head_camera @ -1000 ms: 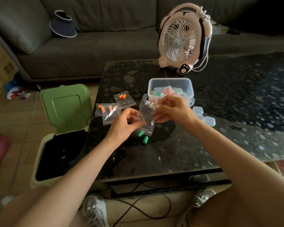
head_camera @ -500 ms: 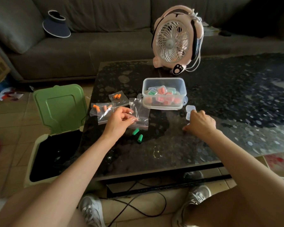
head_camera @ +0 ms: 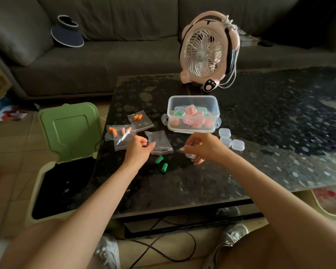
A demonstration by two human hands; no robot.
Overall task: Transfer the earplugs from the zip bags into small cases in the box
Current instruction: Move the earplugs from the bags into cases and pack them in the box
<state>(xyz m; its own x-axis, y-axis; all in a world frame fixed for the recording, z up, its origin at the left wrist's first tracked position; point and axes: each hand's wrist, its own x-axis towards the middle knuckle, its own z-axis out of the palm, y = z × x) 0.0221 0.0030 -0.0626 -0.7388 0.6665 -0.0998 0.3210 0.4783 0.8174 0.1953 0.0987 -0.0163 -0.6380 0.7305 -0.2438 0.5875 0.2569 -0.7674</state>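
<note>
Head view: the fingers (head_camera: 197, 162) of the right hand (head_camera: 204, 146) are curled and pinch a small clear case (head_camera: 190, 156) just above the bench (head_camera: 182, 187). The fingers (head_camera: 144, 141) of the left hand (head_camera: 139, 151) are curled too, at the left edge of an empty zip bag (head_camera: 159, 141). The thumb tip lies on the bag, but I cannot tell if the hand pinches it. The bag lies flat on the bench.

Two green earplugs (head_camera: 162, 163) lie loose on the bench between the two hands, just in front of the empty bag. Near the left edge of the bench lie more zip bags (head_camera: 122, 135) with orange earplugs (head_camera: 137, 117) inside.

Behind the hands stands the clear box (head_camera: 193, 100), with small cases holding earplugs in it. Three empty cases (head_camera: 231, 141) lie just right of the box. A pink fan (head_camera: 206, 51) stands at the back edge of the bench. A bin (head_camera: 70, 129) with its green lid up stands on the floor, left of the bench.
</note>
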